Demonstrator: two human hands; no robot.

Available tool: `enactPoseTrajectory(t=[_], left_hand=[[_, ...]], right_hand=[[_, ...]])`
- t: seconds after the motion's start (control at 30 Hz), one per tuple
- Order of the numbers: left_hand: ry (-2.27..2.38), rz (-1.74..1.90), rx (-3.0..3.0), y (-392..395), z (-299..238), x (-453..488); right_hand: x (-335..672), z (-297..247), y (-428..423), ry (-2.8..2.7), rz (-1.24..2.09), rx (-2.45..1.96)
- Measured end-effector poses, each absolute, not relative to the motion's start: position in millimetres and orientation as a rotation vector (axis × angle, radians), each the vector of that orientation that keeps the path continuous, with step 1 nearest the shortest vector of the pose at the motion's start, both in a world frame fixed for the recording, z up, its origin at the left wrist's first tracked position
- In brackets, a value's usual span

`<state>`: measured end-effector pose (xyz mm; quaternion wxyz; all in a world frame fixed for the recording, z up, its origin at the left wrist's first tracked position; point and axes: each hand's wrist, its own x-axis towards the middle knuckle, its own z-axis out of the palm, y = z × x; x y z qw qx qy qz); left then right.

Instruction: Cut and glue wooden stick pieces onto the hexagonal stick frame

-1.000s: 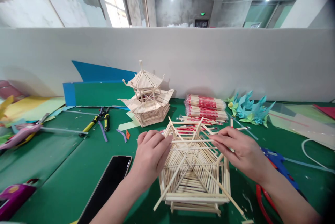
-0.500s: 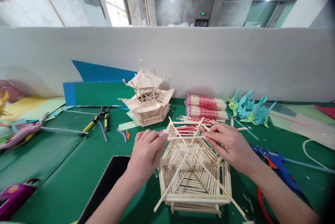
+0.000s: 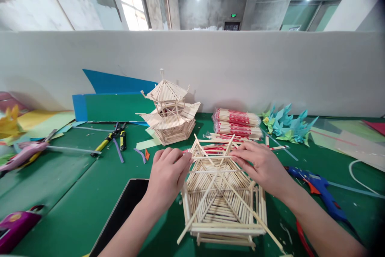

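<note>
A hexagonal roof frame of thin wooden sticks (image 3: 221, 199) stands on the green table (image 3: 72, 193) in front of me. My left hand (image 3: 168, 177) and my right hand (image 3: 261, 166) pinch the two ends of one thin wooden stick (image 3: 212, 157) that lies across the far side of the frame. Both hands have their fingers closed on it. A finished stick pagoda (image 3: 168, 110) stands behind the frame.
Red-wrapped chopstick bundles (image 3: 236, 122) lie behind the frame, folded paper cranes (image 3: 287, 124) to their right. A black phone (image 3: 120, 217) lies by my left forearm, a blue glue gun (image 3: 319, 189) under my right arm, and pliers (image 3: 112, 138) at left.
Both hands moved the stick from the middle of the frame toward its far side and drew slightly closer together. The phone is now more hidden by my left arm.
</note>
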<state>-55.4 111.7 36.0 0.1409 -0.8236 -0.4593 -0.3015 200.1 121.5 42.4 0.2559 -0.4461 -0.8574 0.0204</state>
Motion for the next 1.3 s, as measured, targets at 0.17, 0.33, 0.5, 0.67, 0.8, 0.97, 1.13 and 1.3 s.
enactPoseTrajectory(t=[0.17,0.33,0.5,0.67,0.8,0.97,1.13,1.3], left_hand=[[-1.326,-0.867,-2.33,110.8,37.3,-56.4],[-1.352,-0.881,-2.341,112.0,36.5,-56.8],[-1.433,-0.928,-2.411,118.7,32.5,-58.6],[-1.546,-1.023,-2.495,120.5,29.3,-62.7],[-1.613,-1.1,-2.544,119.2,28.5,-65.3],[-1.668,-1.18,-2.544,113.8,31.9,-66.4],[-1.721,-1.221,-2.526,98.3,35.6,-69.7],[-1.682,-1.29,-2.487,78.4,32.7,-73.2]], right_hand=[[199.4,42.4,123.0,-2.319,0.019,-1.192],[199.0,42.5,126.0,-2.313,-0.021,-1.172],[199.3,40.4,129.9,-2.328,-0.025,-1.143],[202.1,38.5,132.8,-2.341,-0.004,-1.125],[202.5,37.1,134.3,-2.339,0.016,-1.117],[200.4,38.3,133.8,-2.33,0.019,-1.101],[204.1,41.1,136.8,-2.309,0.002,-1.114],[204.1,41.1,143.1,-2.287,-0.009,-1.128]])
